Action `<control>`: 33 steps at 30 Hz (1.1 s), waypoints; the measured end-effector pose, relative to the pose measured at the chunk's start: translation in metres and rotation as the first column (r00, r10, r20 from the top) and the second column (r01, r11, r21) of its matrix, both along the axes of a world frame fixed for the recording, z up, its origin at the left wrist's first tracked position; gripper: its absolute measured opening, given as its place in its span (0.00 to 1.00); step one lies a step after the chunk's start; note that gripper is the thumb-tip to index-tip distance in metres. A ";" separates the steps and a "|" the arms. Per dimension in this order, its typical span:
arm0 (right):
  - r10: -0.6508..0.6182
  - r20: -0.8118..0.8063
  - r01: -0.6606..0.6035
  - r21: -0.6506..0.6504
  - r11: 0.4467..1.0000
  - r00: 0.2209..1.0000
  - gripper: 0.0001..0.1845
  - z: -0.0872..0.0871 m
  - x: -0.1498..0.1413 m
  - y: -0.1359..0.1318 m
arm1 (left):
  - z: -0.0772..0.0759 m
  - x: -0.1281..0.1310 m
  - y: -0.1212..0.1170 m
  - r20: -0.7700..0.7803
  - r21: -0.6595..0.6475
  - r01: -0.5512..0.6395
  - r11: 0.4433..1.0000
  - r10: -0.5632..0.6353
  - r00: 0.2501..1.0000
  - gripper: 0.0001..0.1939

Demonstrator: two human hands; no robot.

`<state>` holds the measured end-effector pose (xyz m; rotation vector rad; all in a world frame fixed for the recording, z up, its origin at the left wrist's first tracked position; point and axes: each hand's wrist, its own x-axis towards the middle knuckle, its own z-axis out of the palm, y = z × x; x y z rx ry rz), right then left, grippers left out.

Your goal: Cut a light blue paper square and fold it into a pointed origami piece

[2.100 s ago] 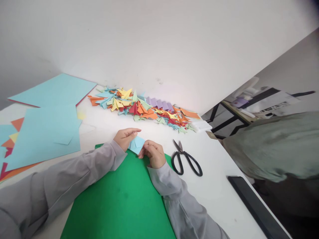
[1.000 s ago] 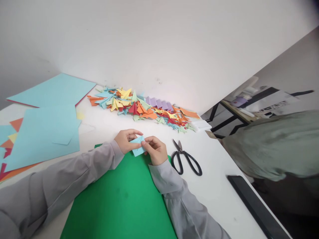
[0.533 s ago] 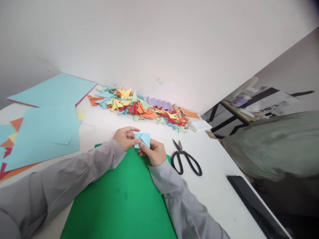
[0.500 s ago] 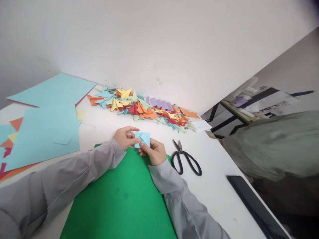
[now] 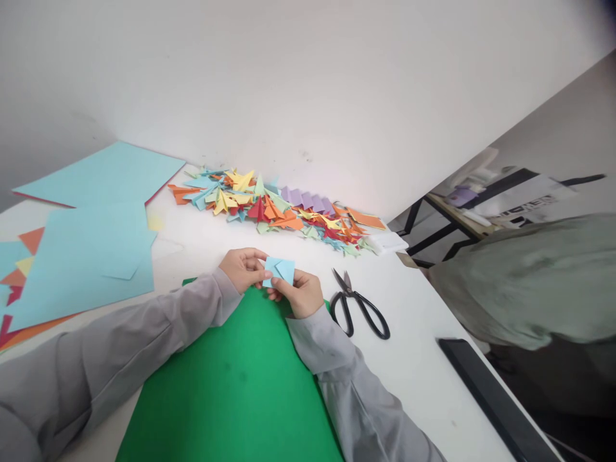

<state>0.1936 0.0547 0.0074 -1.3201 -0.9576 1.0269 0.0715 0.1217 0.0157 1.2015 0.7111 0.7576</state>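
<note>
A small folded piece of light blue paper (image 5: 285, 269) with a pointed flap on its face is held up between both hands. My left hand (image 5: 242, 268) pinches its left edge between thumb and fingers. From the right, my right hand (image 5: 302, 294) grips the lower part, its thumb pressed on the front and the fingers behind, partly hidden. Below the hands a large green sheet (image 5: 235, 378) lies on the white table. Black-handled scissors (image 5: 355, 305) rest just right of my right hand, blades slightly apart.
Along the wall lies a heap of colourful folded paper planes (image 5: 269, 208). Large light blue sheets (image 5: 91, 256) cover the left side, with small folded pieces beside them. A dark flat object (image 5: 491, 398) lies at the right edge. Beyond it is a person's greenish garment (image 5: 539, 276).
The folded blue paper has shifted slightly to the right and tilted a little. My left fingers have curled in more and now sit nearer the paper's left edge.
</note>
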 end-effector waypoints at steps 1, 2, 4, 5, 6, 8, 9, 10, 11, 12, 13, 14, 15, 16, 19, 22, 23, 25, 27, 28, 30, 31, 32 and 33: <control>0.012 -0.015 -0.012 0.000 1.000 1.000 0.05 0.001 0.000 0.000 | 0.000 0.000 0.000 0.000 -0.010 -0.001 1.000 0.001 1.000 0.23; 0.026 -0.034 -0.026 0.000 1.000 0.999 0.05 0.001 0.000 0.000 | 0.000 0.000 0.000 -0.002 -0.022 -0.003 1.000 0.003 1.000 0.23; 0.053 -0.075 -0.053 -0.001 0.999 0.996 0.05 0.002 0.000 0.000 | 0.001 0.000 0.001 -0.006 -0.045 -0.009 0.999 0.008 1.000 0.24; 0.066 -0.096 -0.067 -0.001 0.998 0.993 0.04 0.003 0.000 0.000 | 0.000 0.000 0.002 -0.004 -0.054 -0.015 0.998 0.015 1.000 0.24; 0.078 -0.115 -0.079 -0.001 0.997 0.990 0.04 0.003 0.000 0.000 | 0.000 0.001 0.002 0.002 -0.062 -0.026 0.998 0.026 1.000 0.23; 0.094 -0.148 -0.095 -0.004 0.995 0.985 0.03 0.002 0.000 0.000 | -0.002 0.001 0.004 0.030 -0.075 -0.058 0.995 0.061 0.998 0.23; 0.100 -0.165 -0.103 -0.009 0.995 0.981 0.04 0.002 0.000 0.000 | -0.003 0.002 0.004 0.048 -0.085 -0.074 0.994 0.078 0.996 0.22; 0.106 -0.183 -0.111 -0.016 0.994 0.977 0.04 0.002 -0.001 0.000 | -0.005 0.002 0.005 0.065 -0.095 -0.086 0.992 0.092 0.994 0.22; 0.111 -0.199 -0.118 -0.023 0.993 0.974 0.05 0.001 -0.001 -0.001 | -0.006 0.002 0.006 0.079 -0.104 -0.093 0.990 0.102 0.992 0.22; 0.116 -0.215 -0.125 -0.030 0.992 0.970 0.06 0.001 -0.002 -0.001 | -0.008 0.003 0.007 0.093 -0.111 -0.099 0.989 0.109 0.990 0.21; 0.121 -0.231 -0.133 -0.035 0.991 0.965 0.06 0.001 -0.002 -0.001 | -0.009 0.003 0.008 0.105 -0.117 -0.106 0.987 0.119 0.987 0.21; 0.125 -0.248 -0.139 -0.039 0.989 0.961 0.06 0.002 -0.002 -0.001 | -0.011 0.003 0.008 0.118 -0.119 -0.116 0.986 0.130 0.984 0.21; 0.129 -0.267 -0.146 -0.043 0.988 0.955 0.06 0.002 -0.003 -0.001 | -0.012 0.003 0.009 0.130 -0.118 -0.126 0.985 0.141 0.981 0.20; 0.133 -0.287 -0.153 -0.046 0.987 0.949 0.06 0.002 -0.003 -0.001 | -0.012 0.004 0.009 0.140 -0.117 -0.137 0.984 0.152 0.978 0.20; 0.155 -0.342 -0.180 -0.045 0.983 0.927 0.06 0.003 -0.003 -0.001 | -0.014 0.004 0.010 0.150 -0.122 -0.156 0.980 0.173 0.973 0.20; 0.180 -0.365 -0.207 -0.034 0.978 0.913 0.07 0.003 -0.002 -0.001 | -0.014 0.005 0.010 0.153 -0.116 -0.168 0.979 0.184 0.971 0.20; 0.191 -0.365 -0.216 -0.028 0.976 0.911 0.08 0.003 -0.002 -0.002 | -0.015 0.005 0.010 0.155 -0.107 -0.172 0.979 0.187 0.970 0.20; 0.218 -0.360 -0.238 -0.014 0.971 0.907 0.10 0.004 -0.001 -0.002 | -0.015 0.005 0.010 0.152 -0.082 -0.185 0.979 0.196 0.969 0.19; 0.248 -0.359 -0.264 0.004 0.965 0.900 0.12 0.004 0.001 -0.003 | -0.014 0.005 0.010 0.133 -0.066 -0.192 0.979 0.200 0.971 0.19; 0.257 -0.364 -0.271 0.012 0.962 0.895 0.12 0.004 0.001 -0.003 | -0.013 0.005 0.010 0.121 -0.062 -0.195 0.979 0.201 0.972 0.19; 0.247 -0.378 -0.264 0.008 0.965 0.892 0.09 0.005 0.002 -0.003 | -0.010 0.004 0.009 0.101 -0.057 -0.200 0.978 0.205 0.974 0.18; 0.228 -0.381 -0.249 -0.004 0.969 0.896 0.07 0.004 0.002 -0.003 | -0.008 0.004 0.008 0.090 -0.056 -0.201 0.978 0.206 0.975 0.18; 0.207 -0.379 -0.231 -0.020 0.973 0.902 0.07 0.004 0.002 -0.003 | -0.006 0.003 0.007 0.076 -0.056 -0.200 0.978 0.204 0.976 0.17; 0.188 -0.371 -0.216 -0.034 0.976 0.909 0.08 0.003 0.002 -0.002 | -0.004 0.003 0.006 0.060 -0.056 -0.198 0.979 0.201 0.978 0.16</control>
